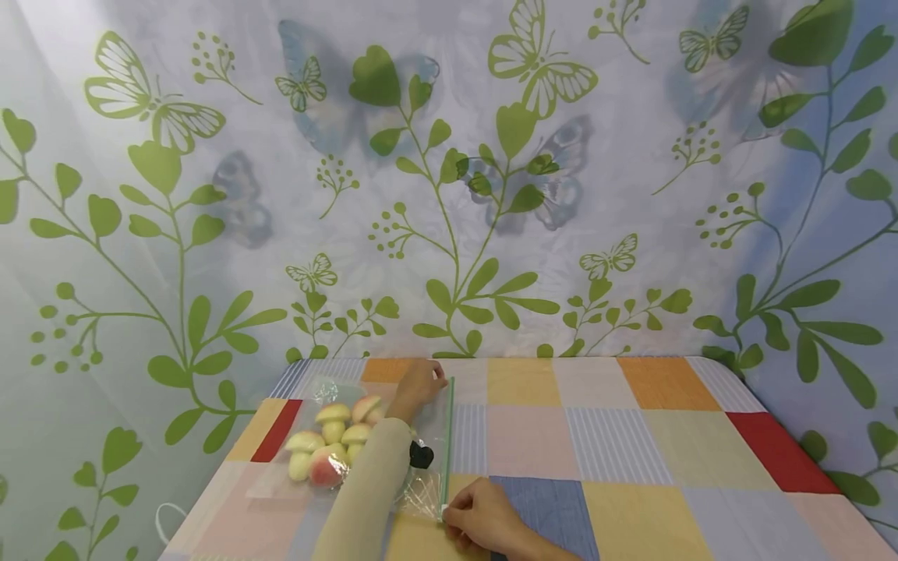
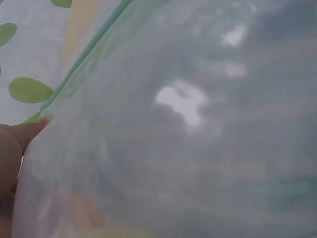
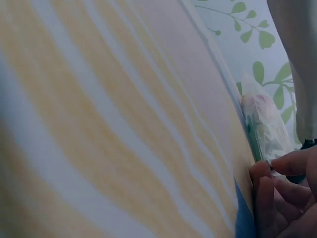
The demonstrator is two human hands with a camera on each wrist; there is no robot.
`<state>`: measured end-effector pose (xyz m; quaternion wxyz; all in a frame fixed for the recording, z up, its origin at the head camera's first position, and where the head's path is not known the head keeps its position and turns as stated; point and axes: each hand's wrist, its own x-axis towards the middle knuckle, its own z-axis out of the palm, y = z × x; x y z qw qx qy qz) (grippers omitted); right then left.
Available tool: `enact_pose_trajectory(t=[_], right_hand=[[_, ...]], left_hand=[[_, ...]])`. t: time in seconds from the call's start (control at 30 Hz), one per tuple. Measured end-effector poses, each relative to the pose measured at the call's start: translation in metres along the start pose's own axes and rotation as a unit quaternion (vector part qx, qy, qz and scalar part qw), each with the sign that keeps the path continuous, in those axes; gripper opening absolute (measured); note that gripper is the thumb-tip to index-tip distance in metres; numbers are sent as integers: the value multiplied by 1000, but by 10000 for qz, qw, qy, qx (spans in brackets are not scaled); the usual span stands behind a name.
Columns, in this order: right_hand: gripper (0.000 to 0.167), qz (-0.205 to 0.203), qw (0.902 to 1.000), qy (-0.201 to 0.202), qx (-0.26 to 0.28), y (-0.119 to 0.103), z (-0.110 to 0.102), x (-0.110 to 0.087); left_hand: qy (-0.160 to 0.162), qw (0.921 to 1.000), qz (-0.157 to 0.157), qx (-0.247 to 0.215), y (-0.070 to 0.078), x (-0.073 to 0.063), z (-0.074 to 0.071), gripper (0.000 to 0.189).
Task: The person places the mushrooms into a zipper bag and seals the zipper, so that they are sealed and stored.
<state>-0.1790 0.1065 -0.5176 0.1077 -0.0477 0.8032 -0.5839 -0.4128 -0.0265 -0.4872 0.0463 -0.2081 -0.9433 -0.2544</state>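
Note:
A clear zip bag lies on the patchwork cloth, its green zip strip along the right side. Inside are several yellow mushroom-shaped pieces and a red-and-yellow round piece. My left hand reaches across the bag and pinches its far corner by the strip; in the left wrist view its thumb presses the bag's edge. At the near end of the strip, my right hand pinches the zip's small white end piece. The left sleeve covers some of the contents.
Patchwork cloth spreads right of the bag to the table's edges. A leaf-and-butterfly curtain hangs right behind the table. Beside the left forearm is a small black heart-shaped thing. A white cord loops at lower left.

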Motion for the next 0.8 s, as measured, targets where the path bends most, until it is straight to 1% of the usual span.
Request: enact_pose_trajectory(t=[0.13,0.23,0.33,0.4,0.47,0.6,0.7,0.8], right_hand=[[14,-234,9994,-114,-209,4,-10,7],[9,-409,9987,-151,-278,4,-20,9],[5,-544,9975,-195,-407,4,-30,10],[5,-606,9967,-244,-475,3,-38,12],[9,-664,9958,-299,-563,1,-49,13],[20,-841,9912,-386,-945,-7,-75,13],[25,-997,9860,-410,-1275,-13,-94,13],[27,-1170,9789,-408,-1623,-18,-113,12]], left_hand=[[-97,9999,50,-10,-1,2,-1,11],[-188,9997,173,-45,-1,2,-5,20],[-218,9990,317,-212,0,0,-13,29],[-196,9987,363,-310,1,-2,-20,32],[-186,9984,361,-386,2,-4,-28,35],[-114,9984,220,-512,6,-7,-47,40],[74,9981,225,-576,7,-9,-63,41],[278,9980,364,-440,5,-11,-78,41]])
